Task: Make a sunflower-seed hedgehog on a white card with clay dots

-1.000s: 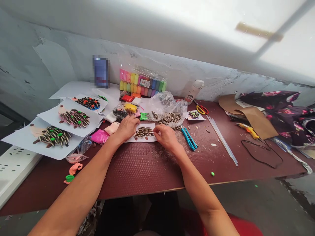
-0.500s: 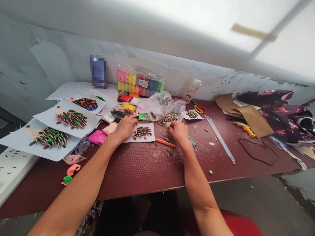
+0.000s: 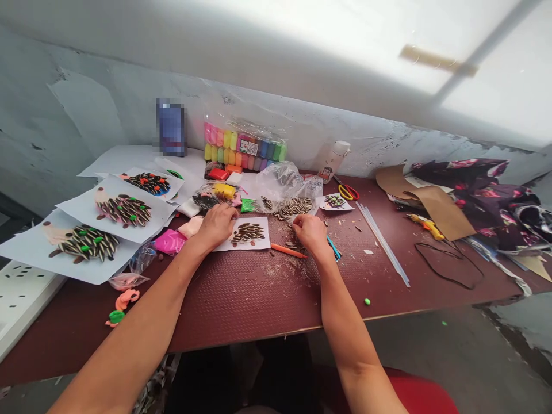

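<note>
My left hand [image 3: 219,224] rests on the left side of a white paper card [image 3: 263,244], fingers curled and holding it against the table. Rows of striped sunflower seeds [image 3: 248,232] lie on this card, shaped like a spiny back; the hand covers its left part. My right hand [image 3: 311,231] is to the right of the card, beside the loose sunflower seeds [image 3: 294,208] spilling from a clear plastic bag [image 3: 280,178]. Its fingers are pinched together, and whatever may be between them is hidden. An orange stick-shaped tool [image 3: 288,250] lies between the card and my right hand.
Finished seed hedgehog pictures [image 3: 125,210] are stacked at left. Packs of coloured clay [image 3: 245,146] lean on the wall near a bottle [image 3: 334,161]. Scissors [image 3: 347,190], clear glue sticks [image 3: 383,244], a yellow glue gun [image 3: 426,226] and floral cloth [image 3: 487,198] lie to the right.
The view has shifted slightly. Both hands stay in nearly the same places, the left on the card and the right by the seeds.
</note>
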`<action>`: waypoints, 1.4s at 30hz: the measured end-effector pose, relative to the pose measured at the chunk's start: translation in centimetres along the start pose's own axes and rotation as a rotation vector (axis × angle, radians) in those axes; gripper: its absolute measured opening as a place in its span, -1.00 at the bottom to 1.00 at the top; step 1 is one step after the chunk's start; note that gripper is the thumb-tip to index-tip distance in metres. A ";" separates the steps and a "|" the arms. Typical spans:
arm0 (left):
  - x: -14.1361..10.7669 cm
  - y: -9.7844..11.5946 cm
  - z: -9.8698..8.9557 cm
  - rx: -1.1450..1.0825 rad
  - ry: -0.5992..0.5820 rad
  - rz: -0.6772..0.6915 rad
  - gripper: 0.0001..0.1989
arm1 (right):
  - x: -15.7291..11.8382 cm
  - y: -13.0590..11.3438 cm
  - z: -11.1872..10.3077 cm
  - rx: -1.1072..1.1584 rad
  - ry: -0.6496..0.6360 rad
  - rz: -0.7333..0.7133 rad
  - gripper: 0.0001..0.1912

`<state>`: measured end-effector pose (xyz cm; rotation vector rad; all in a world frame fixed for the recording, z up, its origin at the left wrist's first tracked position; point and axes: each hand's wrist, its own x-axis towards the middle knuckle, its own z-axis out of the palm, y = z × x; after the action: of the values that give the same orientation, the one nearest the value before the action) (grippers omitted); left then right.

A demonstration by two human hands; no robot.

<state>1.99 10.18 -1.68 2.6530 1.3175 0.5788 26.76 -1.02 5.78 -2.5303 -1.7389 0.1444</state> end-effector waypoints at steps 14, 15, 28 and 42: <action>0.4 0.6 -0.4 0.012 -0.012 -0.052 -0.85 | 0.3 -0.1 0.6 0.010 -0.040 -0.047 -0.76; 0.4 0.7 -0.4 0.016 -0.010 -0.048 -0.86 | 0.3 -0.1 0.7 0.012 -0.038 -0.055 -0.77; 0.3 1.1 -0.9 -0.001 0.012 -0.007 -0.86 | 0.1 -0.7 1.7 -0.077 -0.025 -0.121 -0.72; 0.5 0.8 -0.3 -0.182 0.052 0.049 -0.74 | -0.2 -1.0 1.1 0.072 -0.036 -0.149 -0.76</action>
<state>2.71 10.07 -1.11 2.5440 1.1548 0.7418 25.60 -0.87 4.84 -2.3529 -1.8908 0.2404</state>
